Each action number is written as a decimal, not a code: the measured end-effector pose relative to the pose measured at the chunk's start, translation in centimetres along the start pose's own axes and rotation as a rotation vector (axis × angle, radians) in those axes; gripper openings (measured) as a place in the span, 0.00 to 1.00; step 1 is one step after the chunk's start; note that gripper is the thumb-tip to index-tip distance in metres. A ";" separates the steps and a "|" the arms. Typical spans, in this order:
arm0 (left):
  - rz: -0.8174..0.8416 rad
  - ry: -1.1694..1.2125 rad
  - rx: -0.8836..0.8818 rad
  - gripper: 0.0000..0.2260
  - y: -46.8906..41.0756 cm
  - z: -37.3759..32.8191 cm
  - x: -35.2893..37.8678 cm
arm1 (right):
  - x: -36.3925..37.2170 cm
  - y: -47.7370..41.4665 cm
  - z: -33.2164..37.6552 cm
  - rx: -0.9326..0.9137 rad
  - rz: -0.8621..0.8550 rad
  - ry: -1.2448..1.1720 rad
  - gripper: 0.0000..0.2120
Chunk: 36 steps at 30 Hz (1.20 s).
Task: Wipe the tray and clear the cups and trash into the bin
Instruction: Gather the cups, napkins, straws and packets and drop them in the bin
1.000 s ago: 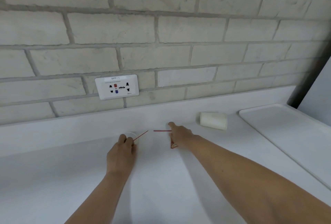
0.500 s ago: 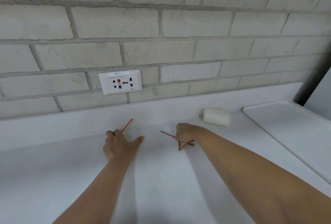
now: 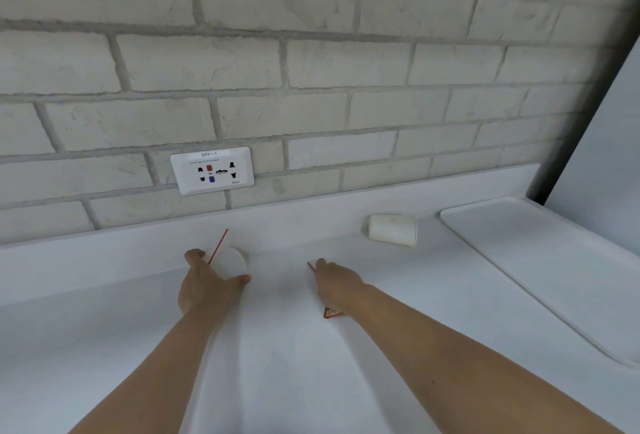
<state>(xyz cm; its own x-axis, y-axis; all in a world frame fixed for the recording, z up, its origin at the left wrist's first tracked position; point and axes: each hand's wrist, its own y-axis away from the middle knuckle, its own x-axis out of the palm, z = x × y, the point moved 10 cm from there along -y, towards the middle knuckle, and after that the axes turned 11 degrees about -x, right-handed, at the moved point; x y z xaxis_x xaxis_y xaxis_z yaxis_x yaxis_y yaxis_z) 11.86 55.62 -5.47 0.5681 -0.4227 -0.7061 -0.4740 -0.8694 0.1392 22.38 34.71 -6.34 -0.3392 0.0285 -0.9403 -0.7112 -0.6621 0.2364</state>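
Observation:
My left hand (image 3: 204, 286) curls around a white paper cup (image 3: 230, 262) on the white counter, and a thin red stirrer stick (image 3: 218, 246) pokes up between its fingers. My right hand (image 3: 334, 281) is closed on a second red stick (image 3: 310, 266), only the tip showing, and on a small red and yellow wrapper (image 3: 331, 312) that hangs below the palm. Another white paper cup (image 3: 393, 229) lies on its side near the back wall, to the right of both hands. The white tray (image 3: 540, 260) sits at the right, apart from both hands.
A brick wall with a white socket plate (image 3: 212, 170) rises right behind the counter's raised back edge (image 3: 311, 215). A pale panel with a dark post (image 3: 585, 114) stands at the far right. No bin is in view.
My left hand has gone from pinching the red stick to wrapping around the upright cup with the stick raised. My right hand has closed on its stick and wrapper and drawn back slightly.

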 end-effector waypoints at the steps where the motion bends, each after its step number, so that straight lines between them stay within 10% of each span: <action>1: 0.005 0.015 0.016 0.33 0.4 -0.1 0.0 | 0.1 0.6 -0.2 0.008 -0.005 -0.017 0.17; 7: -0.038 0.015 0.092 0.12 2.4 -1.2 -0.4 | 0.6 5.1 -2.3 0.074 -0.056 -0.211 0.04; 18: 0.031 0.152 0.369 0.11 15.1 -9.2 1.6 | -3.2 16.7 -7.8 0.089 -0.224 -0.439 0.12; 36: 0.725 0.228 0.666 0.10 52.0 -16.0 12.9 | -4.0 46.3 -23.1 0.315 -0.547 -0.593 0.16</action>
<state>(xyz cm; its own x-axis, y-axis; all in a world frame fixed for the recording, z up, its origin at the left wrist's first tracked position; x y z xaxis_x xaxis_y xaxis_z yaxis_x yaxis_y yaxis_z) 5.27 0.93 3.77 0.0759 -0.8921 -0.4455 -0.9955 -0.0931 0.0169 5.09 -13.36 2.73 -0.1027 0.7265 -0.6794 -0.9759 -0.2058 -0.0725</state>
